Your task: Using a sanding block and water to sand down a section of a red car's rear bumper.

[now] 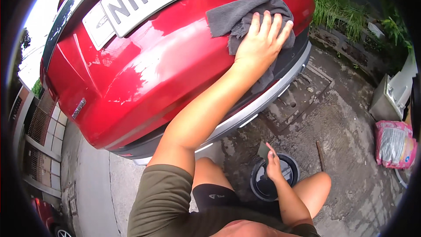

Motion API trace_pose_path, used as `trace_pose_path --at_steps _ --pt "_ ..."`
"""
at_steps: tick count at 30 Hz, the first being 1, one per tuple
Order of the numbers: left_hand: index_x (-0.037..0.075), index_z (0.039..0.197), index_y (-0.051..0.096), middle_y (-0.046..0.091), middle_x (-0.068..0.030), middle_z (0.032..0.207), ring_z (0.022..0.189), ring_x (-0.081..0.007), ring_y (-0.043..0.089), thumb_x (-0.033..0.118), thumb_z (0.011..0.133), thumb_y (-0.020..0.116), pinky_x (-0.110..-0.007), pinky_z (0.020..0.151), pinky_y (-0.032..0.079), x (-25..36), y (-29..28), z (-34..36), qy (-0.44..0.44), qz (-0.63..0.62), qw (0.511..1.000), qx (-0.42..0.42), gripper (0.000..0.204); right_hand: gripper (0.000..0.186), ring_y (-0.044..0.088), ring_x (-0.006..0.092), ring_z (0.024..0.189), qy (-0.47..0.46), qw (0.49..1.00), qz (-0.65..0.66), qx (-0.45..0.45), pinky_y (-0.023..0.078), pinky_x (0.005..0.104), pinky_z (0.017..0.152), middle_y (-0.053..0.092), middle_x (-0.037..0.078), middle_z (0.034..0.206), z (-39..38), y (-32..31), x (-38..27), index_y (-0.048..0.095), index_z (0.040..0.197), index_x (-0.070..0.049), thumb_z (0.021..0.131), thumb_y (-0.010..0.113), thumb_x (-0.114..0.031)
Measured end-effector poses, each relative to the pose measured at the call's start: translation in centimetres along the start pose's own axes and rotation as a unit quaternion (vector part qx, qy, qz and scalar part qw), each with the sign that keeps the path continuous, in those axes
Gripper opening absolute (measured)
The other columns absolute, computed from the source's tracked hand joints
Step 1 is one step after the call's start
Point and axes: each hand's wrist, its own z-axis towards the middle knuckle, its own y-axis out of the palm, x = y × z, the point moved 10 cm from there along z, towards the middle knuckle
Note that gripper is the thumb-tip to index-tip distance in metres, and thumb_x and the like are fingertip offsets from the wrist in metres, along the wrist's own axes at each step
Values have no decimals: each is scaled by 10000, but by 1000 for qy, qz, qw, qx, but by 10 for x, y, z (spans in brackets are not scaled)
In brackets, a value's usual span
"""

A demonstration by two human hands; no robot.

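Left hand (258, 48) reaches out, fingers (265, 25) spread, right hand (274, 167) lower.

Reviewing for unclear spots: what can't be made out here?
In the head view:
Surface of the red car under the grey cloth: covered by cloth and left hand.
Inside of the black bucket: partly blocked by the right hand and forearm.
Small grey-green piece at the right hand: too small to identify.
Second car, lower left: cut off by the fisheye's dark rim.

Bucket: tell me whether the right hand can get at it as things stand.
Probably yes: the right hand appears over the bucket, with nothing visible blocking it, while the left hand is on the cloth.
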Motion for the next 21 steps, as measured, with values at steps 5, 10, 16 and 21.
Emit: trace_pose_path --at_steps 5,10,16,21 --pt "134 1572 435 489 -105 1572 1440 -306 485 256 935 591 -509 1207 354 20 -15 -50 111 -96 989 -5 667 630 545 345 1392 -8 999 -33 19 364 376 1179 601 244 1460 2 -20 6 501 1542 -43 1147 279 -481" --pt "212 1249 655 458 -142 1567 1452 -355 440 193 773 771 -546 1153 334 -61 -94 -192 -102 -84 984 -118 489 540 643 310 1231 -7 999 -19 39 460 372 1075 661 223 1351 6 -29 22 519 1539 -76 1133 370 -399" --pt "110 1419 383 353 -309 1608 1545 -511 265 396 676 947 -761 1169 180 -154 -161 -294 -405 4 914 -15 976 451 588 147 742 120 989 -38 -72 519 354 718 664 91 894 -5 -8 48 599 1465 -89 1024 524 -145" --pt "54 1509 461 513 -198 1559 1505 -398 411 381 637 900 -609 1185 303 -146 -122 -191 -342 -43 937 -49 1029 460 724 342 1030 125 889 -331 -292 564 411 908 750 187 1170 -27 -13 94 645 1413 -104 955 605 -121"
